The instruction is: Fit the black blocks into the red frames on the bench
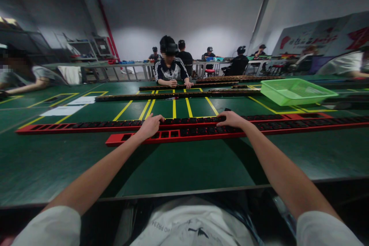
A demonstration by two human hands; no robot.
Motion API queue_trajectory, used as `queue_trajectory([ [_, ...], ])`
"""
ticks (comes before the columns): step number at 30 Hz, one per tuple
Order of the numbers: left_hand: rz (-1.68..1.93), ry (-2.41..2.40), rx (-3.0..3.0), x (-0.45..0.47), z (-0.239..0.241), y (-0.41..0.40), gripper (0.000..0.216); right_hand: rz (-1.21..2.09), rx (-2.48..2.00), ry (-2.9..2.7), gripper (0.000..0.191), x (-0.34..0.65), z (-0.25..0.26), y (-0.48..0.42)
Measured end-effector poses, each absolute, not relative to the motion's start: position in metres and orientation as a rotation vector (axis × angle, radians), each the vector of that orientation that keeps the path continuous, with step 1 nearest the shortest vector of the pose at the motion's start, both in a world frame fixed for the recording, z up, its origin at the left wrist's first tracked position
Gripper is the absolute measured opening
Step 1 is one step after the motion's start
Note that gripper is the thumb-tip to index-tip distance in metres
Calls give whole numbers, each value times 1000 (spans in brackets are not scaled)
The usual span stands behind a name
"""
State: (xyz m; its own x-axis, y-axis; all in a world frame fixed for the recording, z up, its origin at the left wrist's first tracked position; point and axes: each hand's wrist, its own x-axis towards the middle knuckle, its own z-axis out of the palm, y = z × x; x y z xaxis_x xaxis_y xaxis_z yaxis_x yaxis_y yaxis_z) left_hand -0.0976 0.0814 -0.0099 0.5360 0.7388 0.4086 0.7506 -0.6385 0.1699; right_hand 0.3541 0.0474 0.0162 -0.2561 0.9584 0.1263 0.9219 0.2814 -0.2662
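Two long red strips lie one behind the other on the green table, with small black square pieces in their slots. My left hand (152,125) is over the far red strip (52,130), fingers bent together at its row of black pieces. Whatever those fingers pinch is hidden. My right hand (233,119) reaches over both strips, its fingers closed and pointing left. A small dark piece (227,110) sticks up at the back of its fingers and seems to be held there. At its left end, the near red strip (115,139) has several unfilled slots.
A light green plastic basket (300,98) stands at the right. White paper sheets (65,110) lie left. Long dark strips (161,95) cross the table farther back. A co-worker (172,65) sits opposite, with other people at both sides and behind. Yellow tape lines mark the table (184,169).
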Motion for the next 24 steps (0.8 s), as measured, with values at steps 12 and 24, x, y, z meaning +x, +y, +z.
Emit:
queue_trajectory([
  [12, -728, -1345, -2750, -98, -11, 82, 28, 208, -1733, -2300, 54, 355, 15, 48],
  [24, -661, -1317, -2788, -96, -8, 77, 31, 209, -1753, -2298, 52, 351, 20, 44],
])
